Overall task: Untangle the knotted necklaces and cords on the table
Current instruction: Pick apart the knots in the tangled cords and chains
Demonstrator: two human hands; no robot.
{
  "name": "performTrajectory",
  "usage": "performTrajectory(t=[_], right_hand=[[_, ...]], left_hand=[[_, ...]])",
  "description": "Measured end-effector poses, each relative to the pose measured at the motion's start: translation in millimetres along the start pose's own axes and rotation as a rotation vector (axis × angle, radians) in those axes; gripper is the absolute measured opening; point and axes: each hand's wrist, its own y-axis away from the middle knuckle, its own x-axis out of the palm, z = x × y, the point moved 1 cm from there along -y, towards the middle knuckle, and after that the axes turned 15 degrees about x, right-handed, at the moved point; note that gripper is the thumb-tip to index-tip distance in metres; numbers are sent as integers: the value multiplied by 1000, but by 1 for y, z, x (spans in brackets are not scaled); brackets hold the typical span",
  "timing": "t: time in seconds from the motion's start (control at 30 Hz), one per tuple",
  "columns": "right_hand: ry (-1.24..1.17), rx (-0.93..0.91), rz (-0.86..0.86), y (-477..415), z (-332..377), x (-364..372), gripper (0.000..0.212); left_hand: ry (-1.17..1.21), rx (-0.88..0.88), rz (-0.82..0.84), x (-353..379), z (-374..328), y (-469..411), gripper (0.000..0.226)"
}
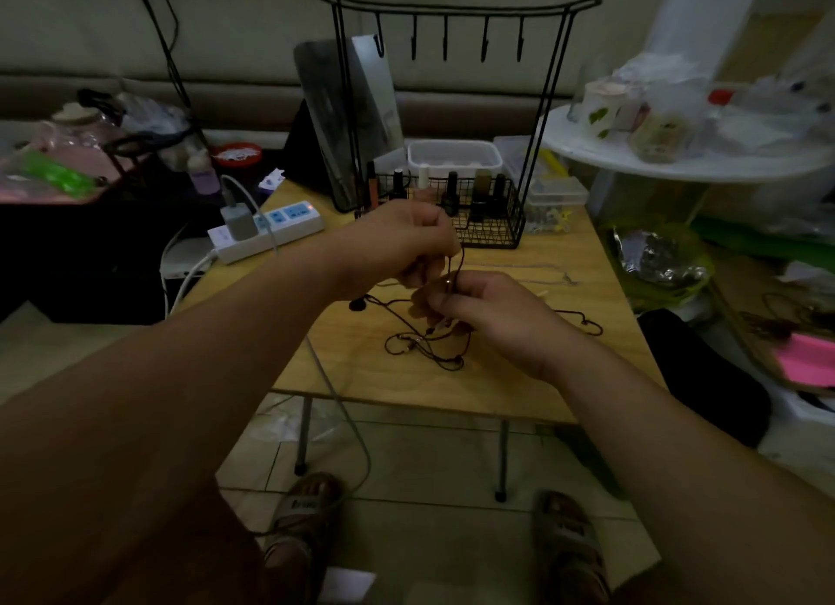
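Blurred pale lettering across the strap of the sandal (307,505) at bottom centre-left, too soft to read; socket markings on the white power strip (280,231) at centre left equally illegible, with a grey charger (238,220) plugged in and a small red light glowing. At the back of the wooden table (565,378), a black wire rack (456,5) with hooks under its top bar and a wire basket (494,231) at its foot, filled with upright nail-polish bottles (449,193). Just behind the basket, a white plastic tub (454,157), contents unclear; to its right, a clear lidded box (556,197) of small bits. At upper right, a round white shelf (677,164) crowded with jars and bags. At centre frame, above the table, left hand (406,238) clenched on a raised strand of the dark cords (418,343), pinching it at the top; right hand (492,315) just below, fingertips curled and pinching the same strand. Rest of the tangle loose on the wood beneath and beside the right hand, well in from the near edge. Beyond the hands, a thin silver chain (542,270) flat on the table. Bare wood open left of the tangle and along the front edge.
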Motion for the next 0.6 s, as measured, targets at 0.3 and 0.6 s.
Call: performTrajectory(t=[0.3, 0.6], right_hand=[[-667, 44, 90, -6, -5, -8, 34], [-891, -6, 22, -13, 5, -27, 31]], left_hand=[[162, -26, 65, 31, 35, 21, 48], [249, -83, 35, 20, 41, 22, 21]])
